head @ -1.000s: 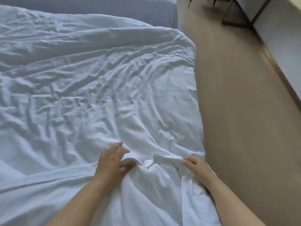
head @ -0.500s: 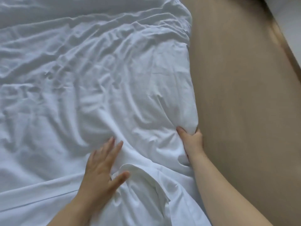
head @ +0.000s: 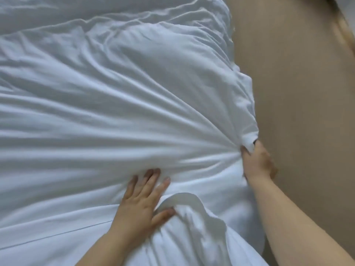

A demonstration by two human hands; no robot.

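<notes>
A white duvet covers the bed and fills the left and middle of the head view. My right hand grips a bunch of the duvet's fabric at the bed's right edge, and taut creases fan out leftward from that grip. My left hand lies flat on the duvet near the bottom centre, fingers spread and straight, pressing the cloth down. Just right of its thumb a folded flap of the cover stands up in a loop.
A beige floor runs along the right side of the bed. A pale wall base shows blurred at the top right corner. The duvet's far part is rumpled into ridges.
My right hand has moved from the cover's near opening up along the bed's right edge and pulled the fabric taut. My left hand went from curled to flat. The camera dipped closer.
</notes>
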